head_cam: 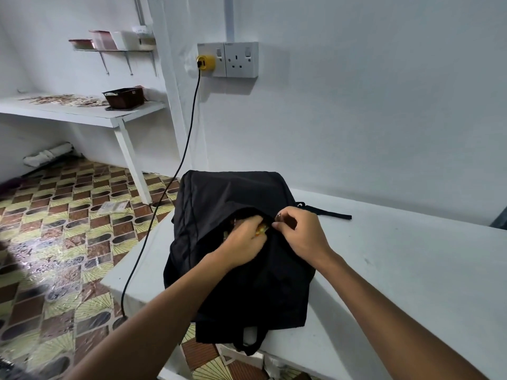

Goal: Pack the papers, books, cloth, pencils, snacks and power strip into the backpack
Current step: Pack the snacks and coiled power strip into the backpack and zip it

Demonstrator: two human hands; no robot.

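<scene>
1. Black backpack [233, 250] lies flat on the white table [411, 270], at the table's 9 o'clock edge, top end toward the wall at 12. Its pocket opening gapes across the middle; a carry loop hangs off the near edge at 6, and a strap [329, 215] trails out flat on the table at 3.
2. Left hand [241, 242] is at the opening w/ its fingers [248, 224] curled down into the pocket. They're on a yellow-orange snack packet [262, 229], only a sliver of it showing at the pocket mouth; rest hidden inside. Can't tell if they grip it or just push it.
3. Right hand [301, 231] sits just at 3 o'clock of the left, touching the bag. Thumb & fingers are curled tight, pinching the black fabric edge of the opening at the zip line; can't tell if a zip pull is in the pinch.
4. Both forearms come in from 6 o'clock, bare.
5. Black cable [175, 171] runs from a yellow plug [205, 62] in the wall socket [227, 60] at 12, down past the bag's 9 o'clock side to the floor; its lower end is out of sight.
6. At 10 o'clock, well apart: a white shelf-table [82, 112] w/ a dark brown tray [124, 97] and scattered sticks [65, 100]; above it a small wall shelf [115, 50] w/ boxes.
7. Patterned tile floor [55, 242] at 8–9 o'clock, w/ a small pale packet [112, 207] lying on it.
</scene>
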